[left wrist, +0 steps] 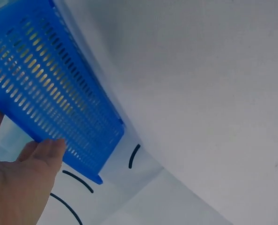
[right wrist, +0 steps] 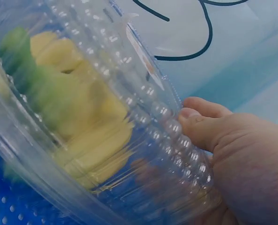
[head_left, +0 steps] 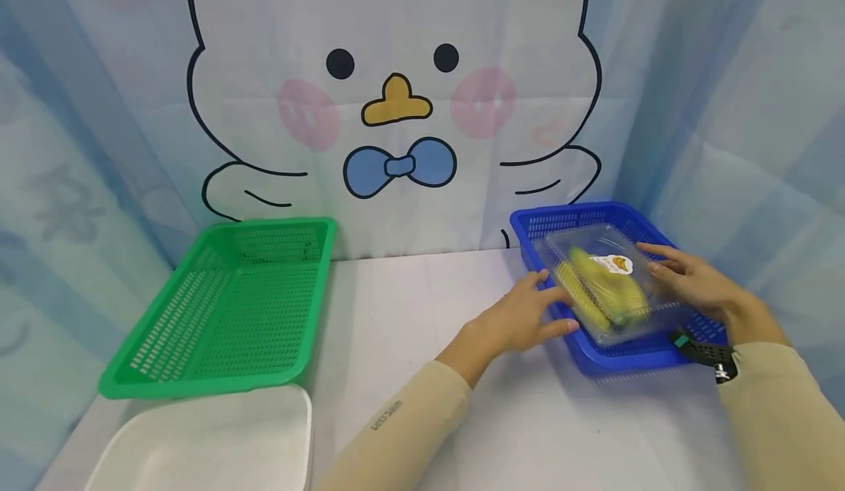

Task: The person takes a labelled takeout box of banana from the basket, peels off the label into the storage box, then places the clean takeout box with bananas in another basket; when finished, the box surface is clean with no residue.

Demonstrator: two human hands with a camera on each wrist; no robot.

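Observation:
A clear plastic clamshell box (head_left: 604,283) of yellow-green bananas (head_left: 609,282) sits tilted over the blue basket (head_left: 597,362), a banana sticker on its lid. My right hand (head_left: 706,285) grips the box's right side. In the right wrist view its thumb is at the box's outer edge, and other fingers show faintly through the plastic. My left hand (head_left: 521,315) is at the basket's left rim, fingers spread and loosely bent beside the box. From the left wrist view, its fingertips (left wrist: 54,145) are right at the blue rim, with bananas showing yellow through the slots.
On the left stands a green slotted basket (head_left: 306,329), with a white tub (head_left: 300,432) in front of it. A white-covered table (head_left: 409,315) lies between the baskets. Behind hangs a curtain (head_left: 396,219) with a cartoon bird, and curtains also line both sides.

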